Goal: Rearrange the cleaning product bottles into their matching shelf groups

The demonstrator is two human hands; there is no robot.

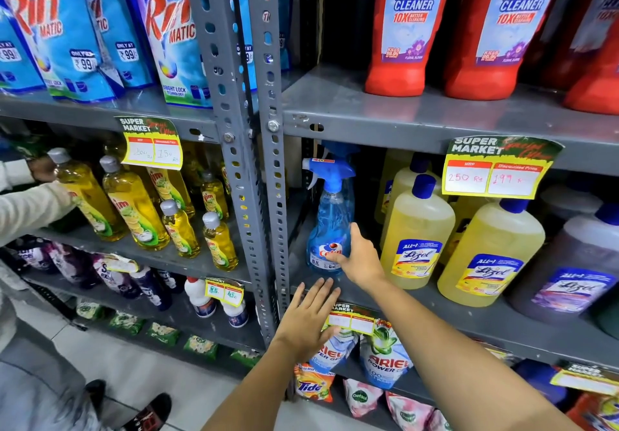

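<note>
Left hand (310, 316) flat below shelf edge (418, 316); right hand (358, 256) against spray bottle (330, 226).

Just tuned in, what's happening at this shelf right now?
The right hand is on the blue spray bottle, which stands upright at the left end of the middle shelf beside the yellow Lizol bottles. The fingers touch its lower body; a full grip isn't clear. The left hand hovers open just below the shelf edge, holding nothing. At far left, another person's hand is on a Vim bottle.
</note>
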